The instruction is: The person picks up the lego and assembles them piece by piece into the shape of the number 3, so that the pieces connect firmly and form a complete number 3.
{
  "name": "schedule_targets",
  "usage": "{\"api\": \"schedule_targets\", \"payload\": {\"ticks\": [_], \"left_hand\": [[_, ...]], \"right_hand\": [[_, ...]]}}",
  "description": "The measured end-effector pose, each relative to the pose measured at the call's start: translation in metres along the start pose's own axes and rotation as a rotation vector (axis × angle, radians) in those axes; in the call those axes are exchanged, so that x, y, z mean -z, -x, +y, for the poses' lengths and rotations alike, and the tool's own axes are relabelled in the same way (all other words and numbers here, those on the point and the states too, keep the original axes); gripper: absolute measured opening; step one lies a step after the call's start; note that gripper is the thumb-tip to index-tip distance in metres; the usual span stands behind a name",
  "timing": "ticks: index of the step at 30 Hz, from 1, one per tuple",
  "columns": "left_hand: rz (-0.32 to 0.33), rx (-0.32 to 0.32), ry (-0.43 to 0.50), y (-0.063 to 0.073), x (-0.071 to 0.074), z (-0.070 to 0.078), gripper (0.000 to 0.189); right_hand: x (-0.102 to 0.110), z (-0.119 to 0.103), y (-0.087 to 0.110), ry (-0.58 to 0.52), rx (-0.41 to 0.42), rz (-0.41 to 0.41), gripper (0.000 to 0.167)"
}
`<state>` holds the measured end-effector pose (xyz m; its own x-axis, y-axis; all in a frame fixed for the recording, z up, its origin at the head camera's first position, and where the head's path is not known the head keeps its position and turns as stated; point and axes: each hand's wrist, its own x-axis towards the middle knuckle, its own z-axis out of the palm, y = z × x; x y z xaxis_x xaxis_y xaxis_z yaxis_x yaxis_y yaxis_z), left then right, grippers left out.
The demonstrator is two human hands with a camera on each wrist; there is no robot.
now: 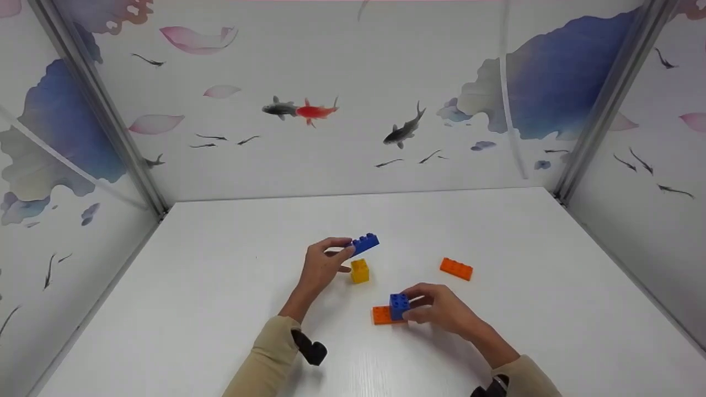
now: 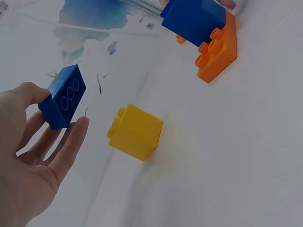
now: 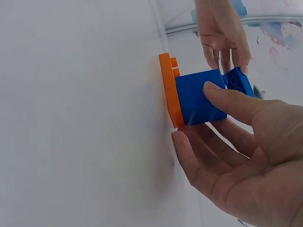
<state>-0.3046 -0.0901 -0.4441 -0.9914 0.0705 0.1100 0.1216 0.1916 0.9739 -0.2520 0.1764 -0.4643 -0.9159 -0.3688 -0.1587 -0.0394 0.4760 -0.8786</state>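
Observation:
My left hand (image 1: 322, 263) pinches a long blue brick (image 1: 365, 243) by one end, raised above the table. In the left wrist view, the hollow underside of that blue brick (image 2: 68, 97) shows its round tubes. Below it a yellow brick (image 1: 360, 271) stands on the table. With thumb and fingers, my right hand (image 1: 441, 309) grips a square blue brick (image 1: 399, 306) on the right end of a flat orange brick (image 1: 380, 315). In the right wrist view this blue brick (image 3: 196, 97) sits against the studded face of the orange brick (image 3: 169, 90).
A second flat orange brick (image 1: 456, 268) lies to the right, beyond my right hand. The white table (image 1: 220, 286) is enclosed by white panels printed with fish and petals (image 1: 353, 154), with metal posts at the corners.

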Motion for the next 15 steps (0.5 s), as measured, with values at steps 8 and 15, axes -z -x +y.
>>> {"api": "schedule_targets", "payload": {"ticks": [8,15], "left_hand": [[-0.104,-0.049,-0.008,0.012,-0.013,0.011,0.037],[-0.225,-0.122,-0.017,0.024,-0.018,0.014,0.035]], "right_hand": [[-0.002,0.0,-0.002,0.025,-0.025,0.07,0.042],[-0.001,0.001,-0.002,0.016,-0.018,0.058,0.044]]}}
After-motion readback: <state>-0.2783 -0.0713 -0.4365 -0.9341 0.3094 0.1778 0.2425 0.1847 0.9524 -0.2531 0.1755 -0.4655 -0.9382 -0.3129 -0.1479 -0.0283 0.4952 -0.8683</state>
